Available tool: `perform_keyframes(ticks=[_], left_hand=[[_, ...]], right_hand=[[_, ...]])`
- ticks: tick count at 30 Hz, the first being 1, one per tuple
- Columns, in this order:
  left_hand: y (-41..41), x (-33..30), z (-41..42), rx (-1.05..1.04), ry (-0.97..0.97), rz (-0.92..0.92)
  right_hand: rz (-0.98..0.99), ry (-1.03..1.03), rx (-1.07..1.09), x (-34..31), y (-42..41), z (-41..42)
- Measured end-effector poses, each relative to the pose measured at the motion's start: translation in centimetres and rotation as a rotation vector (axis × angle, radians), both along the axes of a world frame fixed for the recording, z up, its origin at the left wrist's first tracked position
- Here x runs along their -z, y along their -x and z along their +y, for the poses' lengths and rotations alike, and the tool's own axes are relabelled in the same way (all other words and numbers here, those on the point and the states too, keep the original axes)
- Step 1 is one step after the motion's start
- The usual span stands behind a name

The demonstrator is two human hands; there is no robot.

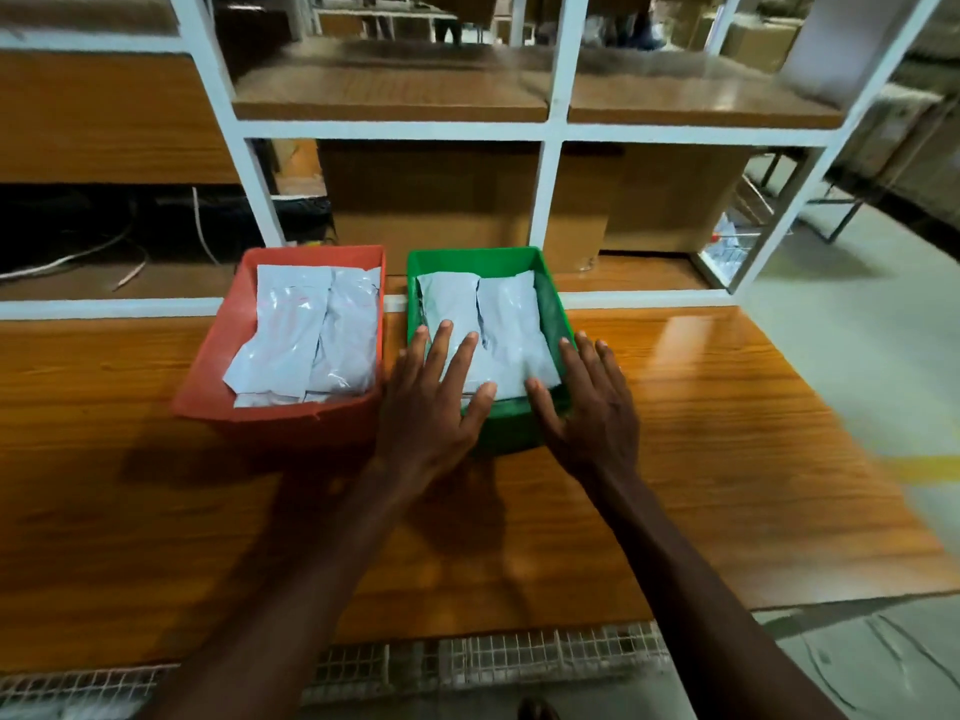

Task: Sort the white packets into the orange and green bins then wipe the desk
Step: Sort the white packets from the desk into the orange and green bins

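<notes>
1. Two bins sit side by side on the wooden desk (727, 433), the orange bin (208, 387) on the left and the green bin (550, 304) on the right.
2. White packets (306, 335) lie in the orange bin, and more packets (509, 314) lie in the green bin.
3. The left hand (431, 397) is flat with fingers spread wide, over the green bin's packets.
4. The right hand (592, 402) is flat too, fingers straight, at the green bin's near right corner.
5. White shelves (550, 132) stand behind the bins.
</notes>
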State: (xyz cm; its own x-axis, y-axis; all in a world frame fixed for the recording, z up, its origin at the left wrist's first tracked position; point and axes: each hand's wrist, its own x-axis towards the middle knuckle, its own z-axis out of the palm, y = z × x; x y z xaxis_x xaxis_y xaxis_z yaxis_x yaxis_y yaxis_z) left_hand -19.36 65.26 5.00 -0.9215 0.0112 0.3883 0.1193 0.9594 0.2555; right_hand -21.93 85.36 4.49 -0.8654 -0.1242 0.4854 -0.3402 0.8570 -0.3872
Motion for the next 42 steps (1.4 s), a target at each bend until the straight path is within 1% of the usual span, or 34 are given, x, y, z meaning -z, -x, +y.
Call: perform_keyframes(ticks=[3,8,11,14,18,23,30,36,42], left_hand=[[1.9,-1.3,0.0,-0.072,0.025,-0.043],[3.8,-2.2,-0.7,-0.197,-0.034,-0.21],[4.6,-2.1,-0.5,-0.195,-0.089,-0.268],[5.2,-1.8,-0.4,-0.205,-0.113,-0.304],[5.1,-1.2,-0.4,-0.226,-0.139,-0.372],[5.5,-1.2,-0.7,-0.246,-0.178,-0.389],[6.4,-1.1,-1.3,-0.262,-0.238,-0.444],[6.6,-1.0,-1.2,-0.292,-0.283,-0.436],[6.5,-0.9,-1.3,-0.286,-0.288,-0.423]], right_hand=[[-0.083,0.0,-0.071,-1.0,2.9,0.9],[-0.31,-0.114,-0.148,-2.1,6.2,1.4],[-0.42,-0.169,-0.17,-2.1,7.2,1.7],[-0.487,-0.18,-0.191,-2.0,7.5,2.0],[-0.517,-0.168,-0.227,-1.8,8.2,2.2],[-0.554,-0.163,-0.26,-2.3,9.1,2.1],[-0.672,-0.024,-0.261,-1.5,9.5,2.0],[-0.651,0.042,-0.267,-1.1,9.3,2.0],[-0.651,0.066,-0.266,-0.9,9.2,2.0]])
